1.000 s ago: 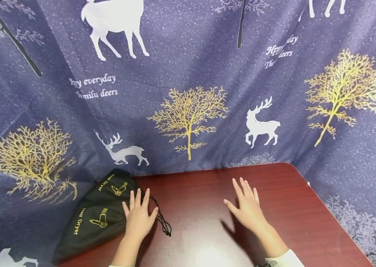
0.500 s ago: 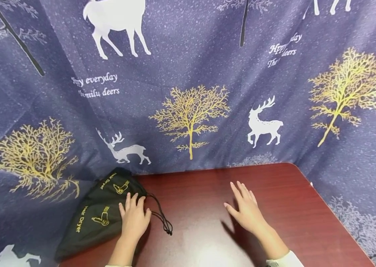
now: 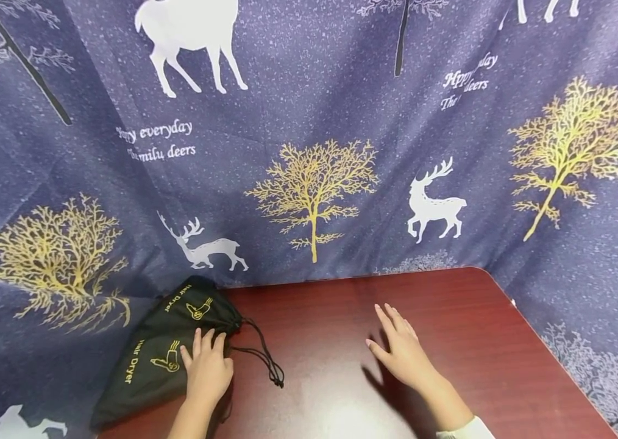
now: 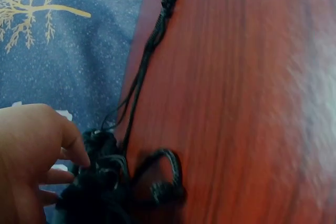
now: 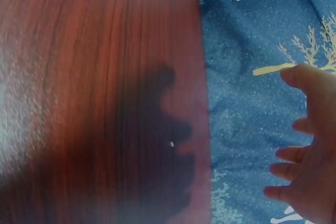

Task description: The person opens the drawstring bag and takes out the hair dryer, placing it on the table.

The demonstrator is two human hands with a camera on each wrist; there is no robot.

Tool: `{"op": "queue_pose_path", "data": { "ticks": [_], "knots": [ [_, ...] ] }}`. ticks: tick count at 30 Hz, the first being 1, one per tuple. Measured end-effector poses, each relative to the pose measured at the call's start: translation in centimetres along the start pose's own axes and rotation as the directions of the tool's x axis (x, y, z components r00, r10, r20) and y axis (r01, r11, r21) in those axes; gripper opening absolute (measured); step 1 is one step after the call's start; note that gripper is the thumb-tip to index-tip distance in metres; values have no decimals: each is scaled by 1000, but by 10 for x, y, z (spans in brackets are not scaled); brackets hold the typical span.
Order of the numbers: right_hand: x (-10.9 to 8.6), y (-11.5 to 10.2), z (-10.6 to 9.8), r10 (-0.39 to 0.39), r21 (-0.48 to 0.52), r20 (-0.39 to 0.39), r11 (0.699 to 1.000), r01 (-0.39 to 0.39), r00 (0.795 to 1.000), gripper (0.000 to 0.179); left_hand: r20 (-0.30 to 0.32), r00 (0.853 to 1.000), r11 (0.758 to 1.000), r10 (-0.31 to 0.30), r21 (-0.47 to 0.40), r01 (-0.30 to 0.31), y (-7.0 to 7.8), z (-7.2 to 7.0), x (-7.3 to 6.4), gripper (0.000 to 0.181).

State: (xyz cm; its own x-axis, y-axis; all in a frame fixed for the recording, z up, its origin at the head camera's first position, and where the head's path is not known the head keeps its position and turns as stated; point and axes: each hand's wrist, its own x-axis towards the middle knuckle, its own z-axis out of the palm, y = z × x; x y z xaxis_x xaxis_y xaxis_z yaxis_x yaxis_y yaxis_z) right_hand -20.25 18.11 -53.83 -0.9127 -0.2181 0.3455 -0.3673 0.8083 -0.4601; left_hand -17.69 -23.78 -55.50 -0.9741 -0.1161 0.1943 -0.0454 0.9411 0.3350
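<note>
Your left hand (image 3: 207,369) is over the right side of the black cloth drawstring bag with yellow "Hair Dryer" lettering (image 3: 147,381), its fingers apart, slightly bent and gripping nothing; whether the fingertips touch the fabric, you cannot tell. The bag lies at the left end of the glossy red-brown wood-grain table (image 3: 314,317), beside the blue-purple printed cloth backdrop (image 3: 210,189). Your right hand (image 3: 408,360) hangs over the tabletop, fingers spread and grasping nothing, well apart from the bag.

This looks like the approach to the bag. To do it well, settle your left hand near the bunched black mouth (image 4: 102,142), keeping your fingers out of the long doubled black cord (image 4: 154,36) and the short black cord loop (image 4: 177,169), which could snag. Soft cloth will probably slump, so take a full fold rather than a fingertip pinch, and bring your right hand across to steady the mouth before pulling anything.
</note>
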Motion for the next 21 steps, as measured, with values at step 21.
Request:
{"op": "queue_pose_path", "data": {
  "ticks": [21],
  "knots": [
    [-7,-13,13,-30,51,103,998,25,994,68,22,1000,999,3,36,-4,-19,1,-4,74]
  ]
}}
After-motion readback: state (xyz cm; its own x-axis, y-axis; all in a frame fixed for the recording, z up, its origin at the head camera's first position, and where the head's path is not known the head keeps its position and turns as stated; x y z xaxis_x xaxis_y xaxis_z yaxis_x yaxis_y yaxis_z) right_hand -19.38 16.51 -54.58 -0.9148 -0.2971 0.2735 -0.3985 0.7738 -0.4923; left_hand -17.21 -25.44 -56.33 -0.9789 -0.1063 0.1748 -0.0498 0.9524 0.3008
